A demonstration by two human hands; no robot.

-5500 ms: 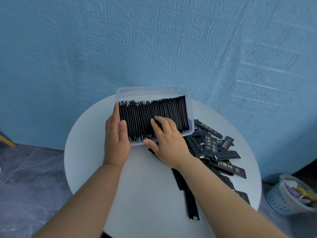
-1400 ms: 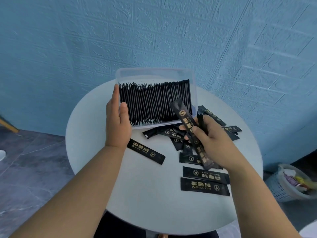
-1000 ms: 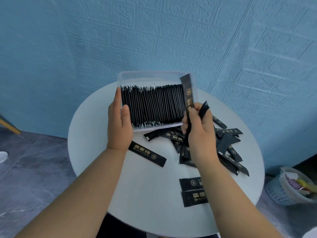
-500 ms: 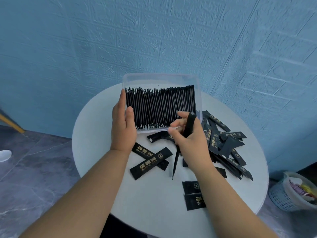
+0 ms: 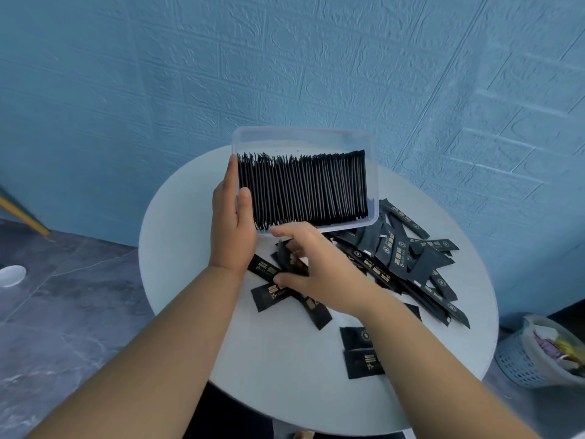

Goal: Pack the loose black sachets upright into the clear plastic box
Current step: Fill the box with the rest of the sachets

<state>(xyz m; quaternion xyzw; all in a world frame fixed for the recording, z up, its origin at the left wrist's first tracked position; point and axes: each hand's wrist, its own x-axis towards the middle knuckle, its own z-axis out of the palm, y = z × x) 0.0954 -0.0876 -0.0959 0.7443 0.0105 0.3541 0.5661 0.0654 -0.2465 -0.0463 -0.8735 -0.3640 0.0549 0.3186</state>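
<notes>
Box: the clear box (image 5: 374, 172) is sitting at the far side of the round table (image 5: 285, 375), its open side tipping toward the camera.
Packed sachets: the packed sachets (image 5: 304, 188) are standing on edge in one tight row, running from the left wall to the right wall; a bare strip is showing behind their tops.
Left hand: the left hand (image 5: 232, 223) is gripping the box by its left end, thumb lying over the rim onto the first sachets, fingers going round the outside of the wall.
Right hand: the right hand (image 5: 313, 264) is reaching palm down over sachets just in front of the box, fingers and thumb spreading over them; whether it is pinching any, I cannot tell.
Loose sachets: the loose sachets (image 5: 408, 258) are lying flat in a heap right of the box and beside it, some overlapping; a few are lying under and just left of the right hand, and two are lying side by side nearer the table's front edge, partly under the forearm.
Around: a blue brick-patterned wall (image 5: 285, 58) is standing behind the table, a grey floor (image 5: 63, 296) is showing below, and a bin (image 5: 538, 353) is sitting at lower right.
</notes>
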